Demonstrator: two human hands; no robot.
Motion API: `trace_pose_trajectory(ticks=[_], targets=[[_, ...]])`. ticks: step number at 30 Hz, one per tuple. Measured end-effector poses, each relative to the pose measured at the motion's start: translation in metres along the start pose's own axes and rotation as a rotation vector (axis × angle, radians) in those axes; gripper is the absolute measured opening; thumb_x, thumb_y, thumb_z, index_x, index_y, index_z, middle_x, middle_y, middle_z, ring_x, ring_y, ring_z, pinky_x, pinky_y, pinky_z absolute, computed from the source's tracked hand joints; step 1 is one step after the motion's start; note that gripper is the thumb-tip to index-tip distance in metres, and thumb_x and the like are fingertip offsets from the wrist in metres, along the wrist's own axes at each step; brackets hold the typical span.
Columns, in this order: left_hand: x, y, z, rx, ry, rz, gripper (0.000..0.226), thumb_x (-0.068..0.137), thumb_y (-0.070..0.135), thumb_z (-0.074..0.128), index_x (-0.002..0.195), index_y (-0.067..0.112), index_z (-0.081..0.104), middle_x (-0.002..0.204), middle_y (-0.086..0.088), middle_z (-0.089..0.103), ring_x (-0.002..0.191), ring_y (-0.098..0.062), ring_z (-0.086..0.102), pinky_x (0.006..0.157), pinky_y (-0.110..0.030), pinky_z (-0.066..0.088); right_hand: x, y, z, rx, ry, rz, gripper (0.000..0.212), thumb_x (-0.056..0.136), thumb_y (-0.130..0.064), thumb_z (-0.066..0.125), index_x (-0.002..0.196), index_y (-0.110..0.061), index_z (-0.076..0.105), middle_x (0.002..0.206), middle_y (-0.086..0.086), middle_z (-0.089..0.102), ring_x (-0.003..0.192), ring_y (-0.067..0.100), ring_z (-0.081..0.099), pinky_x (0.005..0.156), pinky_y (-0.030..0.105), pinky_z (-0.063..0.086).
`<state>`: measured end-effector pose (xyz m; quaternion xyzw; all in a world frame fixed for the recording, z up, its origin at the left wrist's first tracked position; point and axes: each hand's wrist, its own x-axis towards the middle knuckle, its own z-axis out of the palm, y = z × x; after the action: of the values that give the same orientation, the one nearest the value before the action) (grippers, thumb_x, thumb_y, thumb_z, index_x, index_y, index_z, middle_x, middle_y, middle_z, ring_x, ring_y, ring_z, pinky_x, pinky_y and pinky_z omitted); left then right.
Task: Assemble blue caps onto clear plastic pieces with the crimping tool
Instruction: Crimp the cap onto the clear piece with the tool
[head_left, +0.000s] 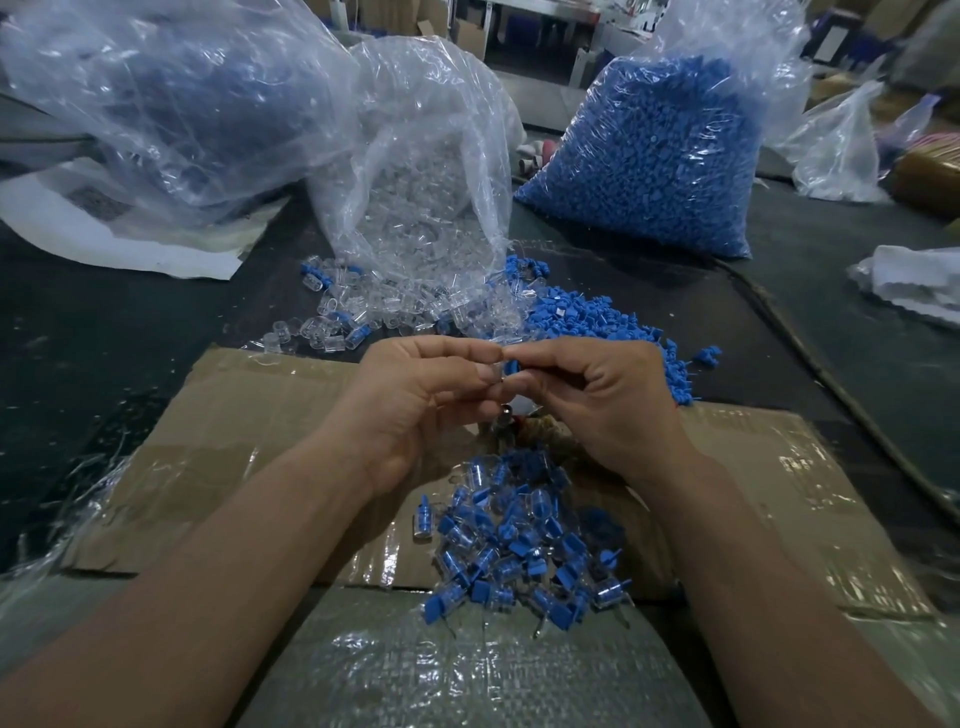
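Observation:
My left hand (415, 400) pinches a small clear plastic piece (496, 371) between thumb and fingers. My right hand (597, 400) pinches a blue cap (511, 366) and holds it against the clear piece's end. Both hands hover above the cardboard sheet (249, 415). Just below them a metal tool part (506, 413) peeks out, mostly hidden by my fingers. A pile of assembled blue-and-clear pieces (519, 540) lies on the cardboard near me. Loose clear pieces (353, 317) and loose blue caps (587, 317) lie beyond my hands.
An open bag of clear pieces (415, 176) stands behind the hands, a full bag of blue caps (654, 150) to its right, and a large crumpled bag (171, 104) at the back left. A cable (810, 338) runs along the dark table at right.

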<state>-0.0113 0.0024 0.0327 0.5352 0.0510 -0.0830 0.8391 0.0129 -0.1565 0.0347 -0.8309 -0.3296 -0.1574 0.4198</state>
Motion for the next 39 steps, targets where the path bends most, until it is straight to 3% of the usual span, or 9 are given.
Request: trace_pose_trajectory(ticks=[8,18,28,39], targets=[[-0.0021,-0.001,0.0011,0.067,-0.013,-0.005,0.022,0.055,0.004,0.067,0.077,0.003,0.063,0.062,-0.011,0.068,0.054,-0.017,0.065,0.049,-0.022,0.054,0.0004,-0.0012,0.0009,-0.054,-0.015,-0.047,0.027,0.072,-0.006,0.07,0.098,0.0,0.069,0.087,-0.008,0.061,0.089,0.002,0.059,0.079,0.009,0.048],[-0.0013,-0.0027,-0.002,0.202,-0.001,0.087,0.008,0.061,0.004,0.067,0.068,0.006,0.064,0.059,-0.01,0.067,0.051,-0.017,0.064,0.047,-0.02,0.052,0.0006,-0.0027,-0.0007,-0.004,-0.061,-0.026,0.029,0.07,-0.008,0.074,0.098,-0.01,0.068,0.085,-0.009,0.064,0.083,0.007,0.064,0.074,0.017,0.053],[0.001,-0.0014,-0.0036,0.132,-0.033,0.06,0.016,0.051,0.006,0.065,0.067,0.005,0.066,0.061,-0.012,0.067,0.053,-0.02,0.066,0.047,-0.022,0.053,0.0005,-0.003,-0.0021,-0.051,0.01,-0.069,0.023,0.071,-0.007,0.069,0.093,-0.003,0.071,0.084,-0.01,0.062,0.084,0.008,0.063,0.074,0.016,0.052],[0.0008,-0.0038,-0.0048,0.233,-0.088,0.028,0.012,0.062,0.001,0.066,0.072,0.004,0.061,0.06,-0.009,0.066,0.051,-0.016,0.064,0.046,-0.02,0.053,0.0008,-0.0031,-0.0042,-0.052,-0.109,-0.044,0.02,0.071,-0.005,0.074,0.091,-0.007,0.072,0.083,-0.011,0.065,0.081,0.008,0.064,0.074,0.02,0.053]])
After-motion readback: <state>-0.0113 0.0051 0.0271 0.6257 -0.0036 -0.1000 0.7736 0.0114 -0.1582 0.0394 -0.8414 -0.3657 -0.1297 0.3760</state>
